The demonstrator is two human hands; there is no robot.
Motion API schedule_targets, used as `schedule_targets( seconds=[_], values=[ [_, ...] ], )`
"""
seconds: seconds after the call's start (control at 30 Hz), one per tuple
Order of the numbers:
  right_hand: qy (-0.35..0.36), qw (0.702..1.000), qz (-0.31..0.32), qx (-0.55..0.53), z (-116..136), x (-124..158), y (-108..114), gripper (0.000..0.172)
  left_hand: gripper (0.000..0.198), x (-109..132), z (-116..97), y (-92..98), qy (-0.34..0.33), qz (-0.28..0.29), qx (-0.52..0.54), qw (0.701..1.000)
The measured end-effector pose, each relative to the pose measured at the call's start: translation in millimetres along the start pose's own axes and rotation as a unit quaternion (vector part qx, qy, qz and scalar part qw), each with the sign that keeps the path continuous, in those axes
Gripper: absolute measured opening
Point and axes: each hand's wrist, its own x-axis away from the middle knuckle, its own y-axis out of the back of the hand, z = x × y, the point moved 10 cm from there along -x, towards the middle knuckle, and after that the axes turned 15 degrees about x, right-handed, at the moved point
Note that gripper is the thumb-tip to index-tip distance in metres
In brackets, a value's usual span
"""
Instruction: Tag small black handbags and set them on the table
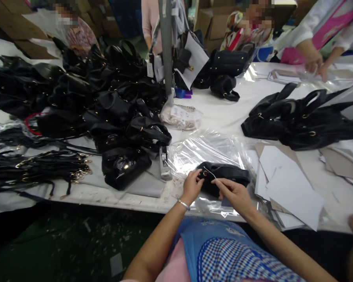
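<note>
Head view — black bag [232, 172] under fingers [223, 184], packet [181, 113] (contents [188, 124] blurred)

Glare streaking clear plastic [207, 145], black bag [230, 171] dark with little detail, dim floor [67, 244], soft blur, stretched edges

No legible text. Slip [179, 112] on clear bag [191, 124]: dark marks, unreadable. White tag [150, 70]: markings too small to resolve.

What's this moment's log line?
left hand: at black bag | right hand: pinching white strand | bag: on clear plastic
</note>
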Motion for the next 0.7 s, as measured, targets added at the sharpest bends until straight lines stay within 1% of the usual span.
schedule_targets(
  seconds=[0.07,0.17,0.23,0.4,0.47,0.57,0.7],
  values=[
    [0.005,1.0,-0.004,0.023,2,-1,1,0.046,0.036,-12,1,-6.9,-0.006,0.003,-0.004,1.0],
    [-0.005,0.999,-0.007,0.039,0,-1,-2,0.047,0.025,-19,1,-8.3,-0.011,-0.006,0.035,0.999],
    [-0.017,0.999,-0.006,0.036,-4,0,-5,0.047,0.024,-19,3,-7.7,-0.01,-0.007,0.072,0.997],
    [-0.033,0.999,-0.002,0.01,-13,5,-12,0.049,0.016,-17,14,-7.0,0.022,-0.013,0.16,0.987],
    [-0.037,0.999,0.001,0.003,-15,6,-14,0.05,0.015,-17,17,-7.4,0.029,-0.017,0.183,0.982],
    [-0.037,0.999,-0.007,0.0,-15,6,-13,0.049,0.018,-17,18,-8.2,0.03,-0.016,0.198,0.98],
    [-0.032,0.999,-0.022,0.0,-11,4,-10,0.049,0.018,-17,12,-8.8,0.025,-0.005,0.185,0.982]
  ],
)
